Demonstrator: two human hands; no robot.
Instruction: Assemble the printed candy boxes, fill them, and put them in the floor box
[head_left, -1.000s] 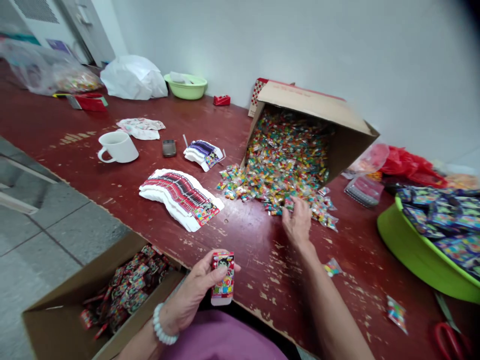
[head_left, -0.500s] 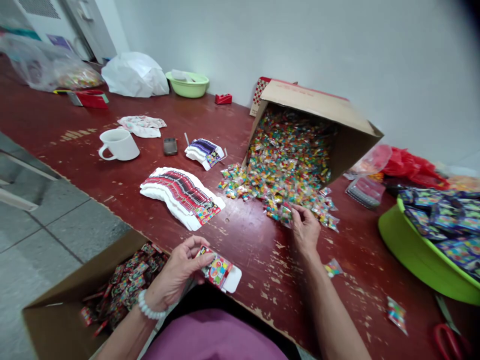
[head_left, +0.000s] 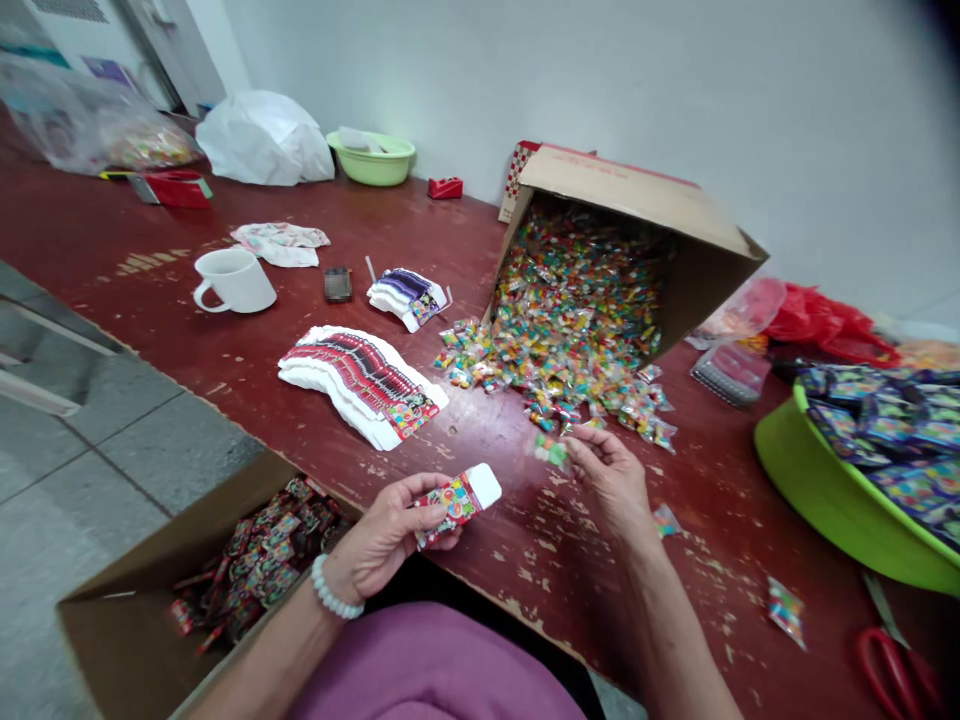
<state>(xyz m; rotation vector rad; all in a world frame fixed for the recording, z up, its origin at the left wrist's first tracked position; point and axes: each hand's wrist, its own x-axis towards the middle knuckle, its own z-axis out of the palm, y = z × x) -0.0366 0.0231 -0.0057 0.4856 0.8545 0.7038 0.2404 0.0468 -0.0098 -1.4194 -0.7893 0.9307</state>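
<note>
Although its paint is worn through in pale patches, the red-brown table (head_left: 405,230) fills most of the view. Tipped on its side near the wall, a large carton (head_left: 637,190) opens toward the person; a heap of clear packets (head_left: 577,320) with coloured pieces spills from it onto the tabletop. Lower left, beyond the table's near edge: a second carton (head_left: 112,640), open at the top, part-filled with dark-and-red printed packs (head_left: 262,550). Far right: a green basin (head_left: 825,490), loaded with dark printed packages (head_left: 900,430). Left of the heap: a row of flat red cartons (head_left: 360,385), overlapping.

Left hand (head_left: 394,525): clamped on a small printed box (head_left: 457,500), thumb on its face. Right hand (head_left: 611,480): thumb and fingertips pinched together on a single packet (head_left: 551,450). The two hands are apart. White mug (head_left: 238,280): upright, handle to the left. Purple row (head_left: 409,292): smaller, between mug and heap. Red-handled scissors (head_left: 904,655): lower right corner.

Small printed box: at the table's near edge, tilted, white end flap pointing toward the right hand. Single packet: just in front of the heap, blurred; contact with the tabletop cannot be told.
</note>
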